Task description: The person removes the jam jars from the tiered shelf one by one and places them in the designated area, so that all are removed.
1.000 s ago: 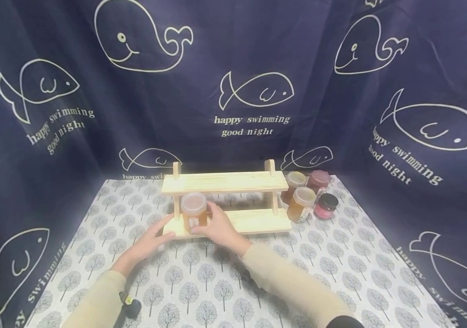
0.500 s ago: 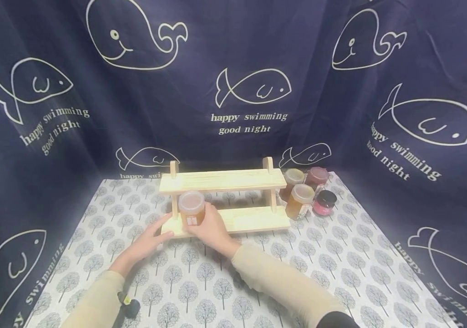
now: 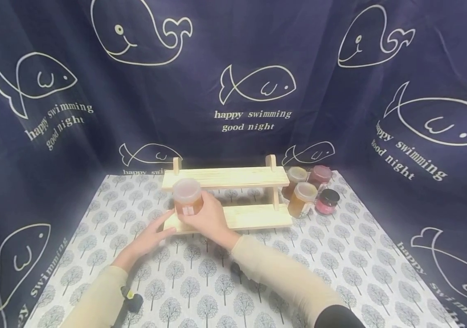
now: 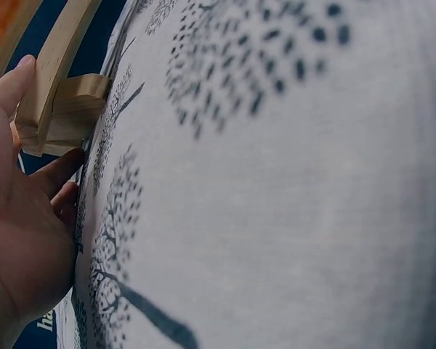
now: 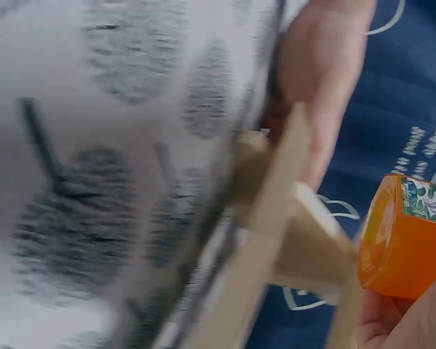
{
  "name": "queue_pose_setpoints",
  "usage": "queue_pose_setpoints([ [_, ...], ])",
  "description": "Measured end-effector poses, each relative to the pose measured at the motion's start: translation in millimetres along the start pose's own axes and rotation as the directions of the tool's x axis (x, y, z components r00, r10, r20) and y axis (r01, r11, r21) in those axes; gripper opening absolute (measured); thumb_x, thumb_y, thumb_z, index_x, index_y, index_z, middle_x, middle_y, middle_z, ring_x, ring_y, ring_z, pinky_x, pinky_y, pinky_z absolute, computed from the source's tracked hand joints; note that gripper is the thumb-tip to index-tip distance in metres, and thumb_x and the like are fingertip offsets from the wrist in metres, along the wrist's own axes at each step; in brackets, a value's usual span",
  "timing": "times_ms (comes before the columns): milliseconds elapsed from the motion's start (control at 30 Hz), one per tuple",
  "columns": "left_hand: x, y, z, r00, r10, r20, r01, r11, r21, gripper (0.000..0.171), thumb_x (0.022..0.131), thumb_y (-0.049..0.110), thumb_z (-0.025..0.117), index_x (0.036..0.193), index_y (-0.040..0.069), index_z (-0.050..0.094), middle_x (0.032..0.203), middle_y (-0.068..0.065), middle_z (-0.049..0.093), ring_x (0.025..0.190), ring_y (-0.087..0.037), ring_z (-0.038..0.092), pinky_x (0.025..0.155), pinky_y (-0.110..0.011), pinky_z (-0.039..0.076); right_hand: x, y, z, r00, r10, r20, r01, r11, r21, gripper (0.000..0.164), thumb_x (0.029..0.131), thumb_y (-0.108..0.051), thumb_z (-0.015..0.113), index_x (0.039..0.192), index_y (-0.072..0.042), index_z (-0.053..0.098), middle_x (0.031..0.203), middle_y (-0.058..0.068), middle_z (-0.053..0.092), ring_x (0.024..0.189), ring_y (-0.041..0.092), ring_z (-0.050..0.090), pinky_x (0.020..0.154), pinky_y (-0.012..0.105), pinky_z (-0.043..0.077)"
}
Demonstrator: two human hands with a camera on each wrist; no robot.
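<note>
My right hand grips an amber jar with a pale translucent lid at the left part of a two-tier wooden shelf. The jar hangs in front of the upper board's left end, over the lower board. In the right wrist view the orange jar shows a leafy label, and part of the right hand lies below it. My left hand rests against the left end of the lower board, thumb at its front edge. The left wrist view shows that hand touching the wood, fingers extended.
Right of the shelf stand two amber jars, a dark red jar and a small pink jar with a black lid. A tree-print cloth covers the table; a dark blue curtain encloses its back and sides.
The right hand has lifted the jar from the lower board, up and slightly left, its fingers now lower around it. The left hand stays at the shelf's end. The head view shifts slightly.
</note>
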State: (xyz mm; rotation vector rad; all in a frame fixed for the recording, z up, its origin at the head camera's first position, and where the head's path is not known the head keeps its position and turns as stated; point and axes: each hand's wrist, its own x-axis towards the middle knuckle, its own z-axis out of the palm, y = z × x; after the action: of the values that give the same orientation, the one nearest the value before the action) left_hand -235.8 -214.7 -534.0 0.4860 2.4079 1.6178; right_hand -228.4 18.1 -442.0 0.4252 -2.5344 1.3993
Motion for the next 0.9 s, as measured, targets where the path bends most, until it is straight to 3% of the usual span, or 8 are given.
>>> queue_pose_setpoints([
  [233, 0.4, -2.6, 0.1, 1.000, 0.008, 0.002, -0.008, 1.000, -0.020, 0.067, 0.100, 0.038, 0.061, 0.159, 0.031, 0.029, 0.166, -0.002, 0.024, 0.152, -0.034, 0.019, 0.119, -0.066, 0.008, 10.0, -24.1, -12.1, 1.000, -0.011, 0.015, 0.011, 1.000, 0.004, 0.065, 0.067, -0.036, 0.089, 0.123, -0.019, 0.063, 0.106, -0.011, 0.066, 0.093, 0.008, 0.061, 0.079, 0.031, 0.055],
  [433, 1.1, -5.4, 0.1, 1.000, 0.030, 0.002, -0.030, 0.999, 0.011, 0.068, 0.101, 0.037, 0.060, 0.160, 0.026, 0.029, 0.166, -0.008, 0.024, 0.151, -0.038, 0.019, 0.118, -0.068, 0.009, 13.2, -28.7, -23.8, 1.000, -0.020, 0.022, 0.018, 0.996, 0.086, 0.066, 0.067, -0.030, 0.092, 0.124, -0.018, 0.062, 0.108, -0.012, 0.067, 0.095, 0.008, 0.063, 0.081, 0.032, 0.056],
  [633, -0.6, -3.8, -1.0, 1.000, 0.009, 0.003, -0.009, 0.999, 0.042, 0.070, 0.101, 0.037, 0.060, 0.161, 0.021, 0.027, 0.167, -0.011, 0.020, 0.152, -0.040, 0.015, 0.117, -0.069, 0.006, 7.3, -20.4, -45.5, 0.999, -0.020, 0.046, 0.015, 0.994, 0.105, 0.066, 0.066, -0.029, 0.092, 0.124, -0.019, 0.062, 0.109, -0.012, 0.067, 0.098, 0.010, 0.064, 0.084, 0.035, 0.056],
  [900, 3.6, -6.1, -3.5, 1.000, 0.021, -0.012, -0.020, 0.996, 0.090, 0.069, 0.101, 0.039, 0.059, 0.160, 0.020, 0.029, 0.166, -0.012, 0.022, 0.152, -0.039, 0.016, 0.119, -0.067, 0.006, -11.0, 10.1, -97.8, 0.999, -0.009, 0.032, 0.006, 0.997, 0.080, 0.070, 0.064, -0.026, 0.093, 0.126, -0.023, 0.062, 0.113, -0.008, 0.069, 0.103, 0.015, 0.066, 0.089, 0.045, 0.057],
])
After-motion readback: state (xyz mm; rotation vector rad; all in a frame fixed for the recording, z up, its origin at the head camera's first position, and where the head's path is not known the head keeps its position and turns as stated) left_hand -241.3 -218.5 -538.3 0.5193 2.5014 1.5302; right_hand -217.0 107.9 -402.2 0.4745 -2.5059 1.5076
